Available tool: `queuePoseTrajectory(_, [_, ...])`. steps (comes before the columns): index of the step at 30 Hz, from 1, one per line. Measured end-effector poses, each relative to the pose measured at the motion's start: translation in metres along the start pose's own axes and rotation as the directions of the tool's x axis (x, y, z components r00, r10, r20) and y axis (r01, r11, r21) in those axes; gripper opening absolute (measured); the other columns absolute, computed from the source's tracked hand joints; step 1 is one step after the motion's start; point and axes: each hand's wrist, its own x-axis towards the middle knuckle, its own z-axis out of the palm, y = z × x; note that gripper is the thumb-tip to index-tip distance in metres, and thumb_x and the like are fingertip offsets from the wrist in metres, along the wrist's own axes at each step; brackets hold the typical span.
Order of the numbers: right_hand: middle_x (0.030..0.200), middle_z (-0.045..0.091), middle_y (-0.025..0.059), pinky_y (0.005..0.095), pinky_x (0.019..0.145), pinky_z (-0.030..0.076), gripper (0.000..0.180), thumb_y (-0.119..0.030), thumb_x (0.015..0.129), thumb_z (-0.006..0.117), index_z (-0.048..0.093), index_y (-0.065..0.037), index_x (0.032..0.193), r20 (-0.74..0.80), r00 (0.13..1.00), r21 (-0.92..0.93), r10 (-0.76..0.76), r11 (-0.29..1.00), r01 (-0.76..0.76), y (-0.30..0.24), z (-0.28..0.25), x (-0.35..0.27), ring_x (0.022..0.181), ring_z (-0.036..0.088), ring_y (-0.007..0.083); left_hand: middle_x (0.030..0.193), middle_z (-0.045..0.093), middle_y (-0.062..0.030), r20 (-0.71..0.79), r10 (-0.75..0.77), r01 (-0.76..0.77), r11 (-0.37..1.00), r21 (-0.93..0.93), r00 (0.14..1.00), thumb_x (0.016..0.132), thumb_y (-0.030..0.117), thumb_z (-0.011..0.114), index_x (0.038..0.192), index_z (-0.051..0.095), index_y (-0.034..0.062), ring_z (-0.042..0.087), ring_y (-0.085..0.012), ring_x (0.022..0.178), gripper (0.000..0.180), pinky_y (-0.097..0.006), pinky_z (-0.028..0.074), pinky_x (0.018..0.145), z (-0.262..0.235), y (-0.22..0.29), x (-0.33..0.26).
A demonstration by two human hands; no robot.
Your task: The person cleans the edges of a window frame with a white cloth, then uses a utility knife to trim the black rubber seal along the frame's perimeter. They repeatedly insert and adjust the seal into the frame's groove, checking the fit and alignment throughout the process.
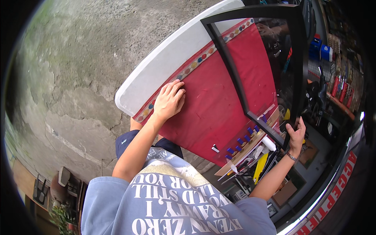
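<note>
Framing a red cloth on a white table.
The cloth [211,105] is pinned flat by the left hand [169,101] (fingers spread); the black frame [298,66] is gripped by the right hand [296,135], tilted clear of the table [164,62].

Pale blue printed shirt; short sleeves; wristband [291,156].

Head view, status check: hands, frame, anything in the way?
Left hand flat on red cloth. Right hand grips black frame at its lower corner, frame tilted over cloth. Blue-handled tools line the table edge beside it.
</note>
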Motion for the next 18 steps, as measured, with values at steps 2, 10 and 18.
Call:
queuePoseTrajectory(2, [0.125,0.066,0.0096,0.0303,0.104,0.044,0.065,-0.004,0.084,0.081,0.052,0.008,0.140,-0.028,0.999,-0.008,-0.023,1.000,0.023,0.006,-0.001,-0.003,0.112,0.061,0.0159,0.127,0.064,-0.0076,-0.001,0.000,0.000,1.000,-0.002,1.000,0.085,0.010,0.071,0.103,0.067,0.0090,0.056,-0.0278,0.130,0.018,-0.043,0.044,0.107,-0.001,0.001,0.001])
queuePoseTrajectory(10, [0.121,0.066,0.0056,0.0283,0.101,0.045,0.060,-0.004,0.084,0.080,0.055,0.006,0.137,0.063,0.998,-0.009,0.018,1.000,-0.018,-0.003,0.004,-0.004,0.109,0.060,0.0132,0.128,0.064,-0.0075,0.014,-0.006,0.006,1.000,0.001,1.000,0.085,0.010,0.072,0.103,0.067,0.0092,0.056,-0.0283,0.130,0.019,-0.043,0.044,0.107,0.000,0.001,0.001])
queuePoseTrajectory(18, [0.117,0.066,0.0068,0.0272,0.097,0.047,0.052,-0.005,0.085,0.078,0.057,0.007,0.132,-0.019,1.000,-0.018,-0.016,1.000,0.016,-0.020,0.022,-0.013,0.104,0.061,0.0130,0.128,0.064,-0.0078,0.011,-0.009,0.008,1.000,0.020,1.000,0.084,0.010,0.071,0.103,0.066,0.0093,0.056,-0.0284,0.130,0.020,-0.043,0.044,0.107,0.002,0.000,-0.001])
